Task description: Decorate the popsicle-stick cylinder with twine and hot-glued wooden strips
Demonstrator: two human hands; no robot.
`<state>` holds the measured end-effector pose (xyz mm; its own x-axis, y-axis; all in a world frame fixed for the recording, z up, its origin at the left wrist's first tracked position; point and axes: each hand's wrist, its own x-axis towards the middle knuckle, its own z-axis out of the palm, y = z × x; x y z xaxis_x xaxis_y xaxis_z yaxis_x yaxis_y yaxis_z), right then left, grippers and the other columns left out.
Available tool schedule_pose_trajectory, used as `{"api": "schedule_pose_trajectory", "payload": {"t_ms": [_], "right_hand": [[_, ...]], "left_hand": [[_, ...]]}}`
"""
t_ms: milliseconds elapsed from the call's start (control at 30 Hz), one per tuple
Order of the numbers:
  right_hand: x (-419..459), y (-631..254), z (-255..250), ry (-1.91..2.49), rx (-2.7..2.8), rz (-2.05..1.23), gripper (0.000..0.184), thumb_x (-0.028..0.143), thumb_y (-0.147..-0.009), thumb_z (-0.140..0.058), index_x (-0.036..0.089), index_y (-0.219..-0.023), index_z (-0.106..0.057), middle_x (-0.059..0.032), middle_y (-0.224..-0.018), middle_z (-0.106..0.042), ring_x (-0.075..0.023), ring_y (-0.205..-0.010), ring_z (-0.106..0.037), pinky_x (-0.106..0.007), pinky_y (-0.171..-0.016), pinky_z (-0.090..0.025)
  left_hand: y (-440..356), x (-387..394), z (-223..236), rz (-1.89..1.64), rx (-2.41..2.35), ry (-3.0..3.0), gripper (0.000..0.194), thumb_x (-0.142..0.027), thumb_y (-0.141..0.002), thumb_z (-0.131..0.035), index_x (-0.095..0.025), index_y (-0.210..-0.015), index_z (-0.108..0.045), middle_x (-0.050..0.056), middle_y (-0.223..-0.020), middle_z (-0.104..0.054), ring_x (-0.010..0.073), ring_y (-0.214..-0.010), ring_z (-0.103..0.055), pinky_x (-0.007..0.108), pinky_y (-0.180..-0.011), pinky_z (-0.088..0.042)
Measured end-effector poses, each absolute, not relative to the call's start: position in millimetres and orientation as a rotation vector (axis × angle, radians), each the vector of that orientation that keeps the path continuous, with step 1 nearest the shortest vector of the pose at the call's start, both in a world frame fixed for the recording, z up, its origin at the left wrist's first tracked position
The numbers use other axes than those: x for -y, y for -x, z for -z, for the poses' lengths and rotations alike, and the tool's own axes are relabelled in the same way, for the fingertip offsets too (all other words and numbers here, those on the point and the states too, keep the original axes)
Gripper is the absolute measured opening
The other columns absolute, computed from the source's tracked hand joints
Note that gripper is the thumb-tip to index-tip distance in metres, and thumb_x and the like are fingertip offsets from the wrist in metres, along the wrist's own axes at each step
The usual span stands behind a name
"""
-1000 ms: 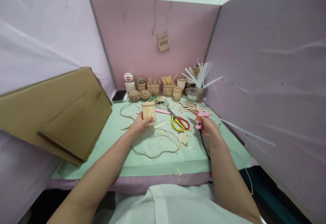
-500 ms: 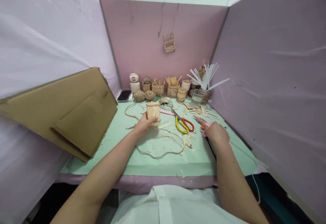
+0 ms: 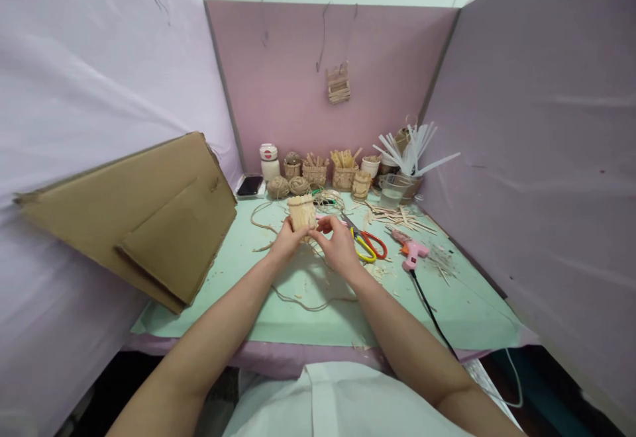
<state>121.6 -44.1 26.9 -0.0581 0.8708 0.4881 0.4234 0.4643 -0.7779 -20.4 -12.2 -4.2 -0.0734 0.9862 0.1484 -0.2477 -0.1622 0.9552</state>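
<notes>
In the head view my left hand (image 3: pixel 287 241) grips a small pale wooden cup (image 3: pixel 301 210), built of upright slats with a band of twine near its rim. My right hand (image 3: pixel 340 246) has come to the cup's lower right edge, its fingers curled and thumb against it; the fingertips are partly hidden. Right of that hand lie scissors (image 3: pixel 376 245) with one yellow and one red handle, partly covered by the hand. A pink hot glue gun (image 3: pixel 413 249) rests on the table farther right, nozzle pointing away to the left, its black cord running toward me.
Loose twine (image 3: pixel 314 308) curves across the green tabletop (image 3: pixel 238 304). Wood sticks (image 3: pixel 405 216) lie scattered behind the glue gun. Along the back stand twine balls (image 3: pixel 278 187), stick-filled baskets (image 3: pixel 344 177) and a tub of white glue sticks (image 3: pixel 410 185). Folded cardboard (image 3: pixel 163 225) leans at left.
My right hand has set the glue gun down on the table, let go of it, and moved left to the cup. My left hand has kept hold of the cup throughout.
</notes>
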Motion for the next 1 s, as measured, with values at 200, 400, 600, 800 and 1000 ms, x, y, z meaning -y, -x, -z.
{"api": "schedule_pose_trajectory", "payload": {"t_ms": [200, 400, 600, 800, 1000], "right_hand": [[35.8, -123.2, -20.7, 1.065, 1.548, -0.707, 0.014, 0.029, -0.076, -0.062, 0.022, -0.087, -0.057, -0.0024, -0.079, -0.068, -0.0200, -0.074, -0.064, -0.032, -0.074, -0.048], [35.8, -122.6, -15.3, 1.039, 1.527, -0.661, 0.013, 0.030, -0.079, -0.056, 0.021, -0.087, -0.061, -0.0025, -0.079, -0.068, -0.0187, -0.072, -0.061, -0.032, -0.073, -0.048], [40.8, -127.7, -17.7, 1.036, 1.570, -0.361, 0.019, 0.022, -0.083, -0.049, 0.020, -0.096, -0.063, -0.0062, -0.091, -0.066, -0.0198, -0.081, -0.060, -0.033, -0.078, -0.047], [43.3, -125.4, -17.8, 1.028, 1.588, -0.358, 0.013, 0.022, -0.086, -0.050, 0.022, -0.087, -0.063, -0.0061, -0.090, -0.066, -0.0202, -0.083, -0.060, -0.032, -0.076, -0.048], [44.0, -122.5, -14.4, 1.023, 1.585, -0.366, 0.012, 0.020, -0.085, -0.051, 0.020, -0.082, -0.063, -0.0053, -0.085, -0.067, -0.0190, -0.079, -0.059, -0.032, -0.074, -0.046]], "left_hand": [[18.2, 13.2, 6.7, -1.440, -0.951, -1.106, 0.069, -0.042, -0.060, -0.089, -0.017, -0.116, -0.057, 0.015, -0.121, -0.067, 0.0277, -0.110, -0.064, 0.042, -0.099, -0.046], [16.3, 15.2, 5.2, -1.405, -0.940, -1.075, 0.074, -0.042, -0.056, -0.092, -0.016, -0.116, -0.057, 0.017, -0.124, -0.066, 0.0278, -0.112, -0.064, 0.043, -0.101, -0.045], [14.5, 22.9, -1.1, -1.341, -0.926, -1.038, 0.071, -0.038, -0.059, -0.090, -0.018, -0.118, -0.055, 0.013, -0.119, -0.067, 0.0247, -0.105, -0.066, 0.042, -0.096, -0.049], [14.6, 23.8, -4.1, -1.326, -0.924, -1.024, 0.069, -0.038, -0.059, -0.090, -0.020, -0.116, -0.055, 0.011, -0.118, -0.068, 0.0218, -0.103, -0.067, 0.038, -0.092, -0.052], [13.4, 23.9, -5.9, -1.364, -0.926, -0.989, 0.066, -0.041, -0.061, -0.089, -0.019, -0.114, -0.058, 0.010, -0.114, -0.069, 0.0203, -0.097, -0.068, 0.036, -0.090, -0.053]]}}
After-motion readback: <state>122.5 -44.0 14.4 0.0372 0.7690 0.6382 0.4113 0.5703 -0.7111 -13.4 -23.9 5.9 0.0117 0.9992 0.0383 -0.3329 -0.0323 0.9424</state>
